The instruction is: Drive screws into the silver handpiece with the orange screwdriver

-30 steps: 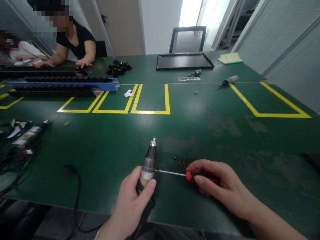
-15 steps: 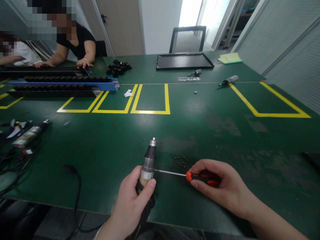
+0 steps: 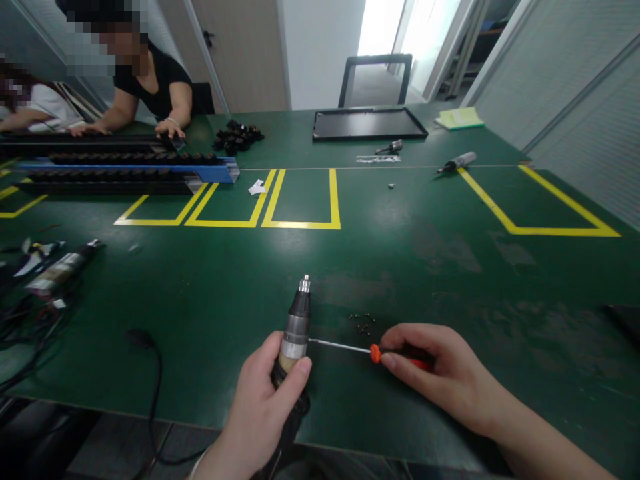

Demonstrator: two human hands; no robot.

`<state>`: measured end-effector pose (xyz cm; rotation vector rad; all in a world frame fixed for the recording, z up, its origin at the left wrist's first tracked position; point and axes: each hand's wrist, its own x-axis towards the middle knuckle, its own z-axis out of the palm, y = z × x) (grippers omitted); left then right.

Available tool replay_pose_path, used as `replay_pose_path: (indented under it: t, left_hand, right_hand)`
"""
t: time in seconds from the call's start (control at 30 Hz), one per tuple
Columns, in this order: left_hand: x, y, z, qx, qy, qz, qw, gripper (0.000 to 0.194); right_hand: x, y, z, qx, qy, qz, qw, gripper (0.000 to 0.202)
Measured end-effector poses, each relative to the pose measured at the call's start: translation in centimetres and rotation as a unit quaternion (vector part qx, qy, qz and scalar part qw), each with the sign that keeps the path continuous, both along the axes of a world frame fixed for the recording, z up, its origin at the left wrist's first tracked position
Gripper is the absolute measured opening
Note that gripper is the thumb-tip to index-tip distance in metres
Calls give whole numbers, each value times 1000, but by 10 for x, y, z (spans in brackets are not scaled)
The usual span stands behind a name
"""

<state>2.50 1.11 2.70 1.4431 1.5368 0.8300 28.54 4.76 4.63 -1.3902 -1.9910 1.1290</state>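
My left hand (image 3: 265, 393) is wrapped round the lower body of an electric screwdriver (image 3: 299, 325), whose metal nose points up and away from me. In my right hand (image 3: 445, 373) is a hand screwdriver (image 3: 376, 354) with a red and black handle, gripped between thumb and fingers. Its thin shaft runs left, and the tip meets the side of the electric screwdriver's metal collar. Several small screws (image 3: 364, 325) lie on the green table (image 3: 225, 287) just beyond the shaft. My right palm hides part of the handle.
At left lie another electric screwdriver (image 3: 63, 267) and tangled cables (image 3: 30, 347). Black and blue rails (image 3: 227, 170) stand before a co-worker (image 3: 155, 87). Farther back are a pile of black parts (image 3: 237, 137), a black tray (image 3: 370, 125), and a grey tool (image 3: 457, 162).
The red and black handle has turned within my right fingers, which have shifted slightly. The tip stays against the collar, and my left hand holds almost still.
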Motion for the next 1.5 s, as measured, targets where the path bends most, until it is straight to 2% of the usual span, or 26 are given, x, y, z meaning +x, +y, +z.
replay_pose_path:
  t: [0.1,0.2,0.37,0.43,0.57,0.7,0.87,1.0,1.07,1.13,1.27,1.5]
  left_hand:
    - [0,0,0,2,-1,-2,1000,28]
    - [0,0,1,1,-1,0,1000,28]
    - [1,1,0,2,6,-3,1000,27]
    - [1,1,0,3,5,-4,1000,27]
    - [0,-1,-1,2,4,-6,1000,29]
    - [0,-1,-1,1,5,-8,1000,28]
    - [0,0,2,5,5,-8,1000,29]
    - [0,0,2,6,8,-6,1000,28]
    - [0,0,1,3,7,-5,1000,27]
    - [0,0,0,1,5,-6,1000,27]
    - [0,0,-2,3,3,-7,1000,27]
    - [0,0,-1,5,4,-4,1000,28]
  right_hand:
    - [1,-2,-2,16,14,-14,1000,14]
    - [0,-2,-1,9,10,-11,1000,14]
    - [-2,0,4,-109,12,11,994,47]
    - [-3,0,5,-127,-4,6,992,50]
    - [-2,1,5,-59,-30,8,998,43]
    - [0,1,2,0,5,-31,1000,26]
    - [-1,0,4,-3,30,-35,999,16]
    - [-1,0,6,-70,41,4,997,37]
    - [-1,-1,6,-110,43,-2,993,48]
    - [-1,-1,4,-118,37,-12,992,50]
    - [-1,0,3,-74,20,3,997,42]
    - [-3,-1,4,-20,11,-22,999,17]
